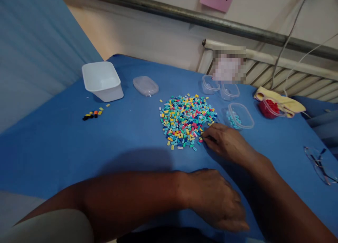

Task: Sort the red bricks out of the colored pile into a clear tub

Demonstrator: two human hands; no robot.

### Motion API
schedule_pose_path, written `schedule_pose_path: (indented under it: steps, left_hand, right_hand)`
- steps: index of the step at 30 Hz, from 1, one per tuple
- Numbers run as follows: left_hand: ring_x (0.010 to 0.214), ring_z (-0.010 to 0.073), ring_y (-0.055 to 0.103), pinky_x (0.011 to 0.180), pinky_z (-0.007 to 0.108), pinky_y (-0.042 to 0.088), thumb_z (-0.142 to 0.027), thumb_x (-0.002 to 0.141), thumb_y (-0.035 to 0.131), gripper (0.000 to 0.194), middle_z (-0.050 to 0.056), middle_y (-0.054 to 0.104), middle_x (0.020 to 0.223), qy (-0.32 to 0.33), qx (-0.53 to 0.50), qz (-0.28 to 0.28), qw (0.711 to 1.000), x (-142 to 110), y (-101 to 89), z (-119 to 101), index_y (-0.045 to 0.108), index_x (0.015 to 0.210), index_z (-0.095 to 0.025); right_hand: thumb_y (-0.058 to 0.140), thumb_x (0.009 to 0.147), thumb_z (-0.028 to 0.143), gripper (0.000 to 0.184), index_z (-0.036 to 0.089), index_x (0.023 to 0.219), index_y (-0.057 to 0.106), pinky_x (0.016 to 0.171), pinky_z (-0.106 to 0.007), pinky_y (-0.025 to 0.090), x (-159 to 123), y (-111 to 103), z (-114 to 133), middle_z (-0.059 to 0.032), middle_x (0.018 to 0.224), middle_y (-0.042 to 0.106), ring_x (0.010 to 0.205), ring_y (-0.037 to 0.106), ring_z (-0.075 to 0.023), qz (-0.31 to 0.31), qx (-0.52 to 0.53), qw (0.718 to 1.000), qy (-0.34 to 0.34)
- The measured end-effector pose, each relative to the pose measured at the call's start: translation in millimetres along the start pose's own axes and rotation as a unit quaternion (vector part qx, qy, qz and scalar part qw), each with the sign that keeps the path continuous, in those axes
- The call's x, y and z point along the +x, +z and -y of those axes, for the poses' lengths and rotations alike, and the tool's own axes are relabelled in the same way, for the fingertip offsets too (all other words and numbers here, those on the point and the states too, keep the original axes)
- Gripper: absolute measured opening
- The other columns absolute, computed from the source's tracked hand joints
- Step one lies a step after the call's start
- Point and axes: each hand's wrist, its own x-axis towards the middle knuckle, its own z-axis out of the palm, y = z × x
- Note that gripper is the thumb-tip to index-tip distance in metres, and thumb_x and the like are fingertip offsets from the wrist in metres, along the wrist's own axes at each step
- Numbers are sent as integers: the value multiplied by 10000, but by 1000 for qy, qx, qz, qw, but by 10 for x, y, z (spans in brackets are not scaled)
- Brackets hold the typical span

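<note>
A heap of small toy building bricks in turquoise, yellow, blue, pink and white lies spread on the blue cloth. At its right edge, my right hand touches the outer bricks, thumb and fingers pinched together; what is between them is hidden. Low in front of me, my left hand is held back up, away from the heap, its fingers curled under. Its palm and anything inside are out of sight. Just beyond my right hand stands a clear plastic tub with turquoise bricks in it.
Two clear tubs stand behind the heap. A tub of red bricks sits by a yellow cloth. Glasses lie at right. Leftward are stacked lids, a white bin and several loose bricks.
</note>
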Motion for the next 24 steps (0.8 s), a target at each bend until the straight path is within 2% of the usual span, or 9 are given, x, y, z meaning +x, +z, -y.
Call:
schedule_pose_path:
  steps: [4,8,11,13,16,20,24]
  left_hand:
    - [740,170,692,517,392,419,-561,1085,536,465,-12,772,880,2,-3,6,1000,13,-19,3,750,825,-241]
    - [718,173,682,613,387,510,-514,1102,510,472,8,781,871,18,-12,18,1000,53,-37,20,770,828,-230]
    - [710,181,675,629,393,522,-498,1102,494,497,18,769,816,31,-10,28,999,72,-55,24,773,800,-218]
    - [728,175,679,616,391,513,-500,1102,498,490,14,781,850,27,-10,30,999,71,-70,14,777,814,-218]
    - [772,166,697,589,396,504,-524,1110,487,486,-2,807,955,7,-8,42,999,56,-83,-9,785,863,-229]
    - [805,177,712,602,401,522,-549,1115,456,506,-3,800,947,2,-6,57,998,51,-80,-15,788,900,-233]
    - [790,186,708,627,404,531,-530,1110,462,493,2,801,948,0,3,65,998,64,-92,-19,788,889,-234]
  right_hand:
    - [601,1111,216,98,199,1144,691,867,-351,565,6,-18,108,-89,1049,755,970,716,-227,-68,77,994,-39]
    - [566,1135,211,129,219,1168,690,915,-359,584,44,70,274,-83,1100,777,1017,730,-219,-32,111,990,-80]
    - [547,1135,193,162,205,1140,708,900,-365,585,45,109,304,-80,1073,782,980,735,-218,14,91,993,-72]
    - [552,1135,214,160,206,1148,712,893,-365,589,24,85,278,-75,1060,784,969,740,-217,28,103,992,-67]
    - [564,1132,244,169,218,1196,718,891,-367,605,-5,25,237,-76,1092,796,985,755,-219,9,141,989,-49]
    - [552,1136,235,238,213,1307,716,931,-394,617,3,45,240,-101,1158,801,1056,765,-240,-20,139,989,-44]
    - [504,1145,177,259,191,1250,740,916,-389,617,21,132,227,-116,1134,796,1026,759,-239,-13,103,993,-48]
